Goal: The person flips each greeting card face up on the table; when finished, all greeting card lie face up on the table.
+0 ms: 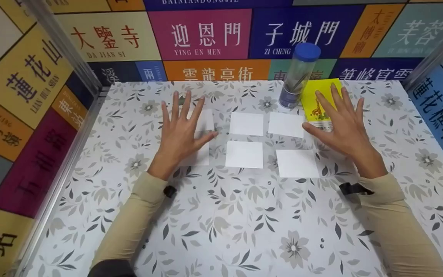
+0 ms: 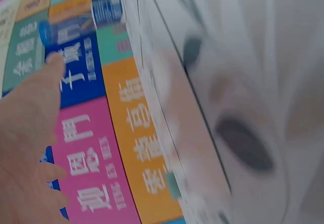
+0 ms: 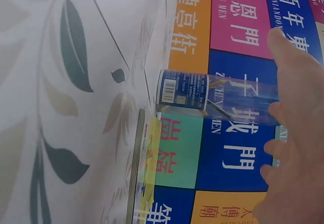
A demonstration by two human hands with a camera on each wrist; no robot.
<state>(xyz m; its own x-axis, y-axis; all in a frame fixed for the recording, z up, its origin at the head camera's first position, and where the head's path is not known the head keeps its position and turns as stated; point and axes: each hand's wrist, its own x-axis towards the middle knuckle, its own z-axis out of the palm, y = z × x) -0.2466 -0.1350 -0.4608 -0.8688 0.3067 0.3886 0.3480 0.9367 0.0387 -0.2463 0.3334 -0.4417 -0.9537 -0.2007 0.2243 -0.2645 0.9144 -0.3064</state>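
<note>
White cards (image 1: 246, 124) are laid out on the floral table (image 1: 221, 231) between two flat, spread hands holding nothing. Two cards are partly covered by the left hand (image 1: 179, 130). Beside the cards, the right hand (image 1: 342, 123) overlaps a yellow booklet (image 1: 317, 96), next to a blue-capped tube (image 1: 297, 75).

Table covering: white plastic sheet (image 1: 221, 223) printed with grey-green leaves and pale flowers, spread flat over the whole work surface.
Container: clear cylindrical plastic tube (image 1: 297, 75) with a blue cap and a blue printed label at its base, standing upright near the back edge.
Back wall: coloured rectangular panels with white Chinese characters, among them a magenta panel (image 1: 200, 34) reading YING EN MEN and a dark blue panel (image 1: 283, 32) beside it.
Side walls: similar panels, a yellow one (image 1: 25, 77) at left, a blue one (image 1: 442, 111) at right.
Frame: silver metal posts (image 1: 64, 46) at the back corners.
</note>
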